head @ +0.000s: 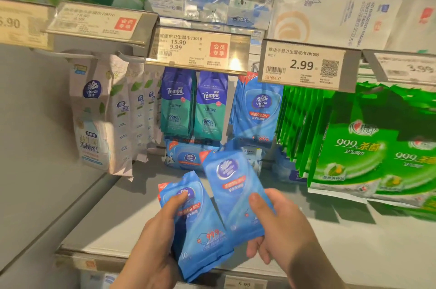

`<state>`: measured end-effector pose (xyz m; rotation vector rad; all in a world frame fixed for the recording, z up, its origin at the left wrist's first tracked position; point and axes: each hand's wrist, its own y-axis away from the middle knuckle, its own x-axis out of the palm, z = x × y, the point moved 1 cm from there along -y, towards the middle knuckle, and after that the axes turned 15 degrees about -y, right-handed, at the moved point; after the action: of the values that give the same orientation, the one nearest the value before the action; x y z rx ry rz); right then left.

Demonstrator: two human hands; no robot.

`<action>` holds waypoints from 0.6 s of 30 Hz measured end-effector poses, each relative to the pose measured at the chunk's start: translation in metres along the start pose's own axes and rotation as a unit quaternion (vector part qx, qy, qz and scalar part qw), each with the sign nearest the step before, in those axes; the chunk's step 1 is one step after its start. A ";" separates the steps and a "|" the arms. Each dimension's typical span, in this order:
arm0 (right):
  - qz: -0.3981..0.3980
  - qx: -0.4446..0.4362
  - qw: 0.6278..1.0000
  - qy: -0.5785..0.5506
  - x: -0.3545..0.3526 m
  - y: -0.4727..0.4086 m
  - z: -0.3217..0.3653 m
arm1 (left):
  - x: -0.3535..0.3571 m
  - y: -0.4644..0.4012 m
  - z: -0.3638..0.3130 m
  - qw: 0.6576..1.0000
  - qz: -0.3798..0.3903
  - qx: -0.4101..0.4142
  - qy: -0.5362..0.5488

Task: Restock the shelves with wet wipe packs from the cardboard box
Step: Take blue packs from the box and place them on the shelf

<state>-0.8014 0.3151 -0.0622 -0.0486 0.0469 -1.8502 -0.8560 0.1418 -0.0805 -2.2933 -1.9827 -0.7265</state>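
My left hand [153, 248] grips a stack of blue Vinda wet wipe packs [200, 236], thumb across the top pack's front. My right hand [280, 225] pinches a single blue wet wipe pack [233, 192], raised and tilted above the stack, its top pointing toward the shelf. Straight beyond it, matching blue Vinda packs [257, 111] hang in a row from a hook under the 2.99 price tag [304, 64]. The cardboard box is out of view.
Tempo packs [195, 109] hang left of the blue row, white Vinda packs [99, 118] further left, green packs [349, 142] on the right. Blue packs [186, 156] lie at the back of the white shelf board [113, 213]. Price rails jut out overhead.
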 end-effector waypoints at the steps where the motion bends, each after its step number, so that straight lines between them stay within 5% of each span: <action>1: -0.024 -0.036 0.999 -0.016 -0.001 0.001 0.002 | -0.003 0.002 0.002 1.000 0.000 -0.021 -0.004; 10: -0.091 -0.241 0.955 -0.146 0.001 0.022 0.036 | -0.007 0.003 0.005 0.998 -0.012 -0.064 -0.020; 18: -0.120 -0.286 0.932 -0.186 0.002 0.022 0.044 | -0.009 -0.003 0.006 0.995 -0.060 -0.052 -0.053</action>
<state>-0.7784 0.3067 -0.0197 -0.8433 0.3273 -1.9830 -0.8572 0.1362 -0.0900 -2.3323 -2.1955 -0.7471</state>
